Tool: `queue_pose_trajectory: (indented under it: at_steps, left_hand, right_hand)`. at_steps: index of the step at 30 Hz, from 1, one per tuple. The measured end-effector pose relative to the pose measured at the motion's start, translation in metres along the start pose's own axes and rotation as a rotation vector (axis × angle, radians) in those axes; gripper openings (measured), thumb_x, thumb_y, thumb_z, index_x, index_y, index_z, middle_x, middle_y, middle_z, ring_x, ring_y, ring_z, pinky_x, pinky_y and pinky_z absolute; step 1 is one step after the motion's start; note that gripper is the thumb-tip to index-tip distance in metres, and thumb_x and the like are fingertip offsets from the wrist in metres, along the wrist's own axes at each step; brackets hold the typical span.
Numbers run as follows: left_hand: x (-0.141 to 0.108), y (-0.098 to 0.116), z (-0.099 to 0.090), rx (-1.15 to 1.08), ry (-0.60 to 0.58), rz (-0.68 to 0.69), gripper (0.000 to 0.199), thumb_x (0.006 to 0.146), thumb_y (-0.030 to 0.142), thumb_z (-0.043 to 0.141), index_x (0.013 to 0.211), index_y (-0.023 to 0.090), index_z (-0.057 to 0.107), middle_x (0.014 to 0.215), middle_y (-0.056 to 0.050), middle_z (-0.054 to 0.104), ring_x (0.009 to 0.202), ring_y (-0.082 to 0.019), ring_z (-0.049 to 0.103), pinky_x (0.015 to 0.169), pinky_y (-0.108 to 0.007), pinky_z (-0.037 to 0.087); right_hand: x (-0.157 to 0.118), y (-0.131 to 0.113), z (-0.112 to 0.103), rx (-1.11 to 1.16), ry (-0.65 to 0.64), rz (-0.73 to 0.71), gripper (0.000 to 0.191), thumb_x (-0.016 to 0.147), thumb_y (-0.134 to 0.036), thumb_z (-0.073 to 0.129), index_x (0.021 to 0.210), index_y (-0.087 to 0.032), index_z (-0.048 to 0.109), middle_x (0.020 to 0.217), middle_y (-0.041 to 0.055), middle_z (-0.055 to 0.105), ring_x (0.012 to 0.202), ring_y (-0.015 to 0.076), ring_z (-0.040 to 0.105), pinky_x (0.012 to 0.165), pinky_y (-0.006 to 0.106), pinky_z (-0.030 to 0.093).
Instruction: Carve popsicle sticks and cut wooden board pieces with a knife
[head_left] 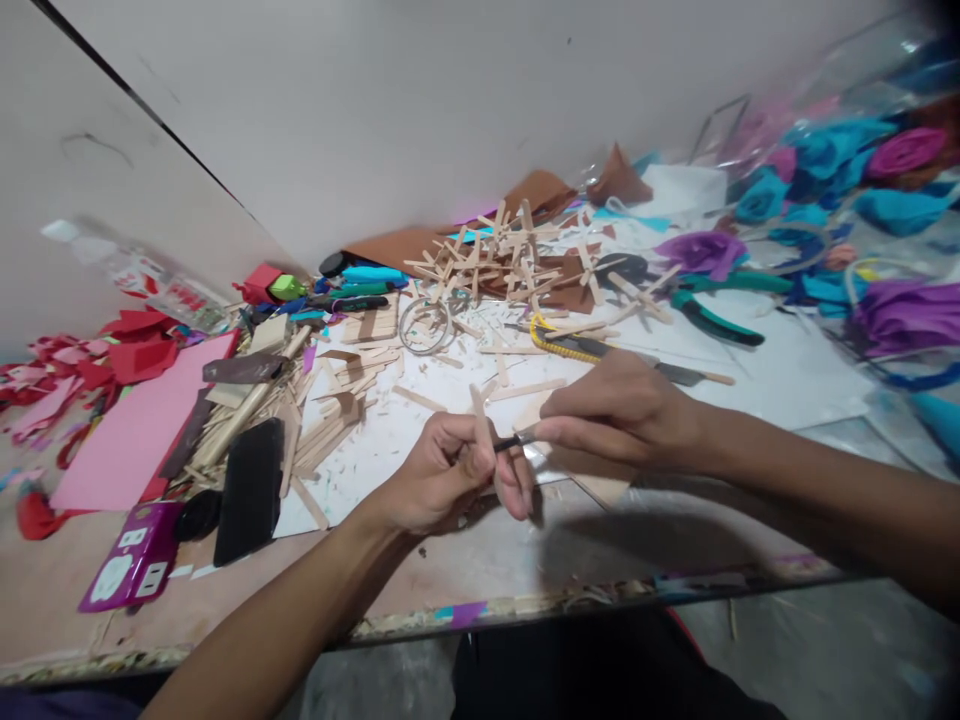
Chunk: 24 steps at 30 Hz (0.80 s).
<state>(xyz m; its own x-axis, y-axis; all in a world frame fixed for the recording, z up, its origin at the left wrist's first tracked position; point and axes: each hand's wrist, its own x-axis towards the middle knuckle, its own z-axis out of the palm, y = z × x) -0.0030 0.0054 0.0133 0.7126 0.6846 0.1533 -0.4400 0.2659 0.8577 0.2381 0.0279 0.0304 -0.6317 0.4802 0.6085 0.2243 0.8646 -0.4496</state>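
Note:
Between the thumb and fingers of my left hand [457, 470] is a wooden craft stick [481, 415], held upright. My right hand [619, 410] is closed around a slim tool with a dark tip [510, 441], which touches or nearly touches the stick; most of the tool is hidden by the fingers. Just behind my right hand lies a yellow and black cutter [566, 342]. A pile of crossed craft sticks [499, 255] stands farther back on the white sheets, and loose sticks [330, 435] lie left of my hands.
Green-handled pliers [720, 320] lie at the right, near blue and purple paper flowers [832, 160]. A tape ring [426, 327] is behind my hands. Leftward are a black phone [250, 490], a purple device [135, 555], pink sheets [142, 430] and a plastic bottle [142, 275].

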Motion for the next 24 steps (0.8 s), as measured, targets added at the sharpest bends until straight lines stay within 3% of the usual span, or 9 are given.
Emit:
queue_pose_trajectory:
  at_steps: [5, 7, 14, 21, 24]
  left_hand:
    - [0.002, 0.012, 0.005, 0.007, 0.231, -0.064, 0.032, 0.097, 0.041, 0.077, 0.081, 0.014, 0.076, 0.068, -0.006, 0.078, 0.070, -0.017, 0.076, 0.071, -0.028, 0.062]
    - [0.001, 0.015, 0.007, 0.003, 0.266, -0.062, 0.030, 0.095, 0.041, 0.080, 0.082, 0.014, 0.077, 0.074, -0.007, 0.080, 0.073, -0.018, 0.077, 0.073, -0.029, 0.064]
    - [-0.005, 0.010, 0.006, -0.009, 0.176, -0.041, 0.018, 0.097, 0.029, 0.078, 0.087, 0.014, 0.078, 0.083, -0.007, 0.083, 0.080, -0.017, 0.081, 0.078, -0.028, 0.064]
    - [-0.006, 0.011, 0.005, -0.033, 0.143, -0.072, 0.022, 0.096, 0.032, 0.080, 0.088, 0.012, 0.075, 0.078, -0.008, 0.081, 0.077, -0.018, 0.081, 0.075, -0.027, 0.064]
    - [-0.006, 0.013, 0.007, -0.023, 0.135, -0.102, 0.025, 0.094, 0.034, 0.081, 0.087, 0.011, 0.075, 0.076, -0.008, 0.079, 0.073, -0.016, 0.079, 0.076, -0.028, 0.064]
  right_hand:
    - [0.005, 0.006, 0.009, 0.201, 0.055, 0.242, 0.052, 0.109, -0.043, 0.055, 0.064, -0.018, 0.052, 0.055, -0.0073, 0.034, 0.049, 0.0063, 0.030, 0.047, 0.022, 0.025]
    - [0.006, 0.007, 0.011, 0.289, 0.087, 0.302, 0.055, 0.109, -0.049, 0.053, 0.063, -0.019, 0.048, 0.057, -0.0063, 0.035, 0.051, 0.0071, 0.032, 0.047, 0.023, 0.026]
    - [-0.002, 0.006, 0.022, 0.424, 0.052, 0.376, 0.055, 0.108, -0.056, 0.051, 0.068, -0.018, 0.053, 0.062, -0.0030, 0.044, 0.055, 0.0096, 0.039, 0.049, 0.023, 0.030]
    - [-0.003, 0.007, 0.029, 0.444, 0.047, 0.332, 0.055, 0.108, -0.056, 0.050, 0.069, -0.018, 0.055, 0.062, -0.0017, 0.050, 0.055, 0.0099, 0.042, 0.049, 0.023, 0.032]
    - [-0.003, 0.012, 0.024, 0.367, 0.038, 0.248, 0.053, 0.110, -0.051, 0.050, 0.069, -0.017, 0.058, 0.059, -0.0029, 0.050, 0.052, 0.0086, 0.043, 0.049, 0.022, 0.032]
